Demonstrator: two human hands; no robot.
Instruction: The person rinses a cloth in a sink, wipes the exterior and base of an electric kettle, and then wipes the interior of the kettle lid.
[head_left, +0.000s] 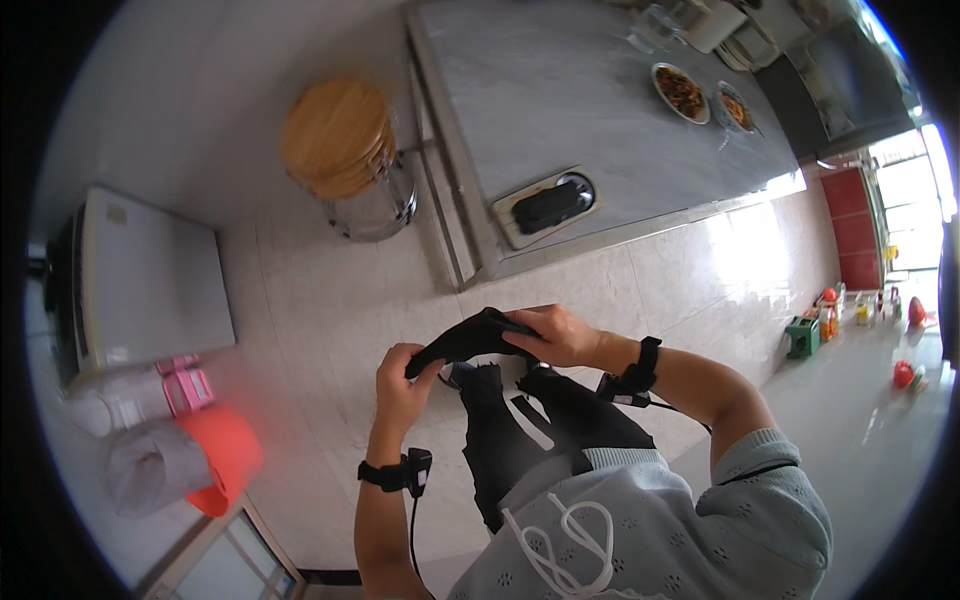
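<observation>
Stretched between my two hands is a folded piece of black fabric (463, 337), held in front of my waist above the tiled floor. My left hand (399, 388) pinches its lower left end between thumb and fingers. At the other end, my right hand (559, 336) grips the top edge, thumb below and fingers over it. The fabric bows upward in the middle; its exact kind is hard to tell. Each wrist wears a black strap with a small cabled device. Below the fabric are my black-clad legs (487, 427).
A grey table (555, 97) stands ahead, bearing a tray (517, 236) with a black object, and two dishes of food (681, 94). Stacked wooden-topped stools (337, 135) are beside it. Left are a white appliance (154, 274) and an orange bin (225, 457); right, a counter (832, 450).
</observation>
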